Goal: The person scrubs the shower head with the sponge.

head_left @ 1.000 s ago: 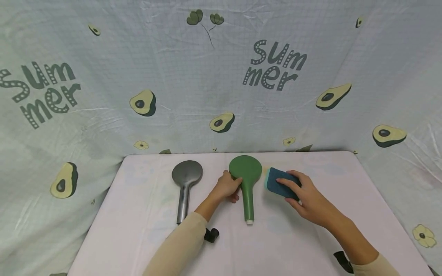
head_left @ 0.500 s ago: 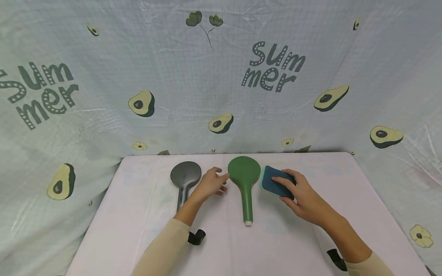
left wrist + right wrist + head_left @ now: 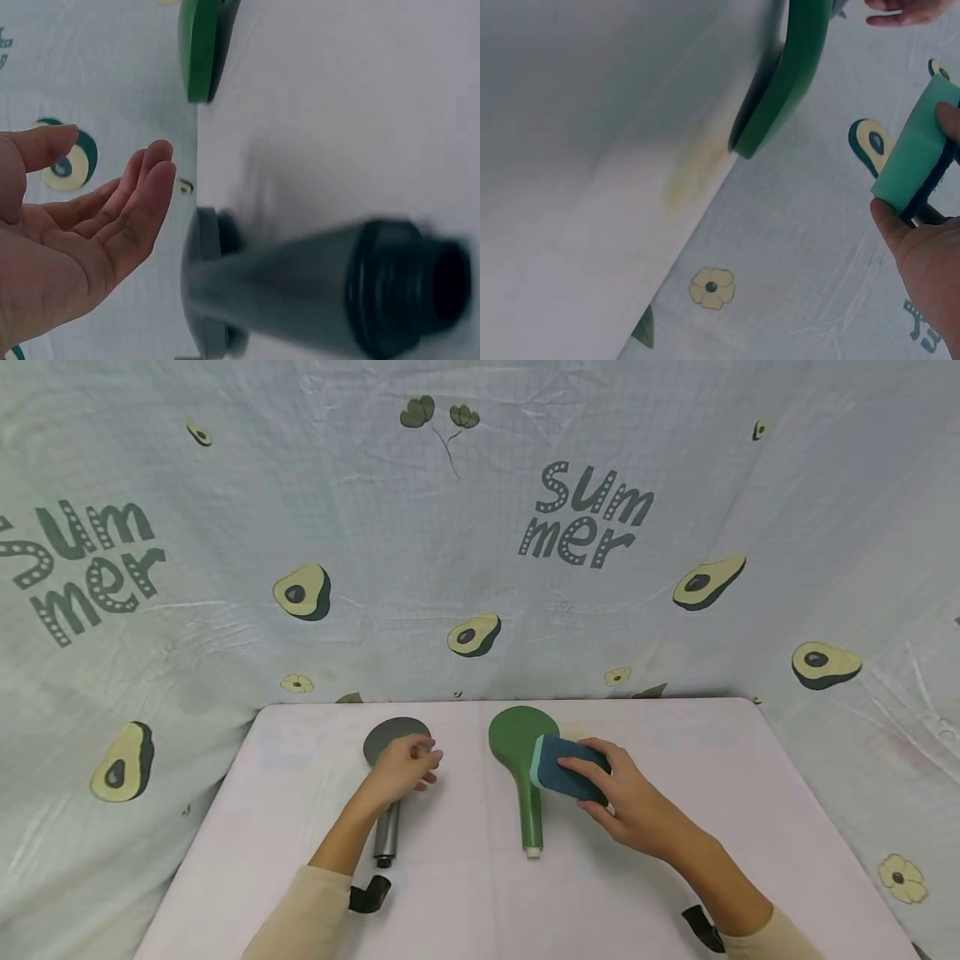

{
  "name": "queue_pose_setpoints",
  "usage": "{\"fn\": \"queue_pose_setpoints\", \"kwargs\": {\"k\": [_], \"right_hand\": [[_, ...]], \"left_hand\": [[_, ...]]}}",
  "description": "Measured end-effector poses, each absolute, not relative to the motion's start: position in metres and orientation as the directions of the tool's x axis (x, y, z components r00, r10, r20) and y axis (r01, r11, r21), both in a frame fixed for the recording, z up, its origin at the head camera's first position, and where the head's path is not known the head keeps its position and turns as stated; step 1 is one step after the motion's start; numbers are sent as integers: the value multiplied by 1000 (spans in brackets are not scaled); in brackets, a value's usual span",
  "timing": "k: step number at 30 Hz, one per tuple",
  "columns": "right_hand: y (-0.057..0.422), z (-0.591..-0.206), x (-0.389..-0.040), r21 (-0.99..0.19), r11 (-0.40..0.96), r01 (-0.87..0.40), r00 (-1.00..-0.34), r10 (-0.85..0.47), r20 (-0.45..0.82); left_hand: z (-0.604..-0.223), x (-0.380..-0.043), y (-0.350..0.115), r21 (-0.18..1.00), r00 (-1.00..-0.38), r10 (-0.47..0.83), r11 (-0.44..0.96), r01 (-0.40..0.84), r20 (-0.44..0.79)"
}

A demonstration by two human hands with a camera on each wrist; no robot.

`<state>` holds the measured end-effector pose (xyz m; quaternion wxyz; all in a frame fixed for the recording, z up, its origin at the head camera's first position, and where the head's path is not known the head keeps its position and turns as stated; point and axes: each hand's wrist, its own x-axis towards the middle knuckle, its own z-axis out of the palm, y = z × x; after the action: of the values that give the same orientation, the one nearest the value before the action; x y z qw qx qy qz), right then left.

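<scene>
Two handheld shower heads lie face down on the pale table, their handles toward me. Over the grey shower head, my left hand hovers with relaxed fingers and holds nothing. The left wrist view shows that hand beside the grey shower head's handle, which ends in a thread. My right hand grips a sponge, dark blue on one side and turquoise on the other. It overlaps the right side of the green shower head in the head view. From the right wrist, the sponge appears raised off the table.
The table has a pale pink-white cover and a faint yellowish patch near its far edge. Behind it hangs a light cloth printed with avocados, flowers and lettering. A black wrist strap piece sits at my left wrist.
My left hand has let go of the green shower head and moved left over the grey one. My right hand has carried the sponge left, to where it overlaps the green shower head.
</scene>
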<state>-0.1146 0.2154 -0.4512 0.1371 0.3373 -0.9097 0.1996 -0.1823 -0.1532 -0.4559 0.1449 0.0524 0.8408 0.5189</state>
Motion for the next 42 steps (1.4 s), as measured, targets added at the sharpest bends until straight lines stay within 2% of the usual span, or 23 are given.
{"fn": "queue_pose_setpoints", "kwargs": {"k": [8, 18, 23, 33, 42], "right_hand": [[201, -454, -113, -299, 671, -678, -731, -579, 360], [191, -455, -108, -316, 669, -673, -739, -587, 330], [190, -456, -106, -320, 669, -670, -742, -585, 329], [189, -461, -104, -331, 672, -662, -749, -583, 315], [194, -468, -102, -331, 679, -655, -755, -579, 307]], "left_hand": [[-456, -172, -192, 890, -963, 179, 444, -105, -202], [-472, -168, -218, 777, -966, 8, 596, -202, -257], [-482, -168, -220, 751, -956, -13, 616, -238, -292], [-499, -172, -217, 768, -936, -38, 560, -311, -351], [-497, -174, -211, 774, -920, -2, 539, -332, -392]]}}
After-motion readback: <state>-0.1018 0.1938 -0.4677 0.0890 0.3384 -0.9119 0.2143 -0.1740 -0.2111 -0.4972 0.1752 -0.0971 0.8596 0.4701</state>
